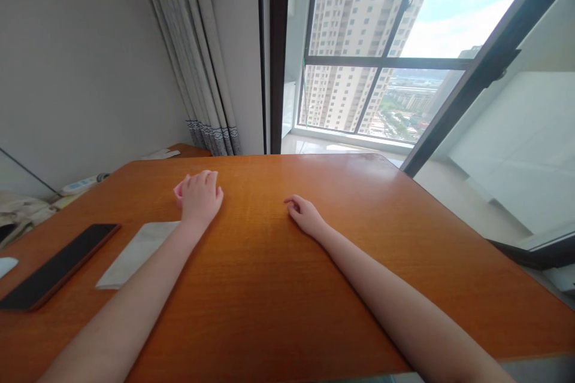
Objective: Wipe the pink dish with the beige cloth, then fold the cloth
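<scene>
The left hand [200,196] grips a mostly hidden pink object [177,192]; the right hand [306,215], grip loosely open, rests on the desk [256,287]. A pale sheet [133,254] and dark slab [63,266] lie leftward.

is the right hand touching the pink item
No, the pink item shows right at the left hand, while the right hand is well apart from it.
</scene>
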`<state>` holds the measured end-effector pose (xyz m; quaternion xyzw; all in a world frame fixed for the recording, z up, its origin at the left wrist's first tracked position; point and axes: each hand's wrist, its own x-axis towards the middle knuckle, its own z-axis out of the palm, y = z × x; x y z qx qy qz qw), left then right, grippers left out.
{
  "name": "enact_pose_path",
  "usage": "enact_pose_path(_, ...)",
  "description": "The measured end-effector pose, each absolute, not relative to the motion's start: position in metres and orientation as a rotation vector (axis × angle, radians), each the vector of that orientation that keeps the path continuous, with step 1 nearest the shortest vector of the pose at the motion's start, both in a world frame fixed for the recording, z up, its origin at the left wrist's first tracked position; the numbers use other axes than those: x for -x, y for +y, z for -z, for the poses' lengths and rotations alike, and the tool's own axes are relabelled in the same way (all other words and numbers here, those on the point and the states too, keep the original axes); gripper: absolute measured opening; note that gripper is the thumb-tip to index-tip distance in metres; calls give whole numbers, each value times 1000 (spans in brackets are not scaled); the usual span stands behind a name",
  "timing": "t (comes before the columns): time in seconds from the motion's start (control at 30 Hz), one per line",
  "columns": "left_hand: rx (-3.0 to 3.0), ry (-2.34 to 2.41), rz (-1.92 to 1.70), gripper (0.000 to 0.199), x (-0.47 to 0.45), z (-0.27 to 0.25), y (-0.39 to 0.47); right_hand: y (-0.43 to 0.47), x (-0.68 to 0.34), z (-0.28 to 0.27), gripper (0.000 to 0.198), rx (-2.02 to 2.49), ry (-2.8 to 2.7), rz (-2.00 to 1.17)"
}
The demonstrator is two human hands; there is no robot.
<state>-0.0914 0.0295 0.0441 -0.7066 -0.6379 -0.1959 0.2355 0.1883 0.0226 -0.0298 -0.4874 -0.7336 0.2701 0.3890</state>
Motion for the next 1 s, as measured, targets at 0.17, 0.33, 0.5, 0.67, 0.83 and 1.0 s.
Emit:
enact_pose_path(0.17, 1890, -2102, 347, 45, 141, -34, 22, 21, -188, 27, 27, 1246, -1908, -641)
enact_pose_path(0.33, 2142, -2053, 372, 41, 150, -27, 36, 21, -188, 28, 25, 1256, -1891, -640)
enact_pose_path(0.5, 2342, -1935, 547, 32, 114, -32, 34, 25, -189, 28, 23, 1258, -1795, -703)
enact_pose_path(0.67, 2714, -1609, 680, 22, 40, -38, 9, 29, -188, 29, 40, 1206, -1657, -819)
enact_pose_path(0.83, 2895, -1436, 746, 20, -8, -33, 0, 29, -191, 25, 44, 1265, -1580, -763)
enact_pose_path(1.0, 2876, -1428, 734, 20, -12, -27, 4, 31, -195, 22, 38, 1247, -1668, -671)
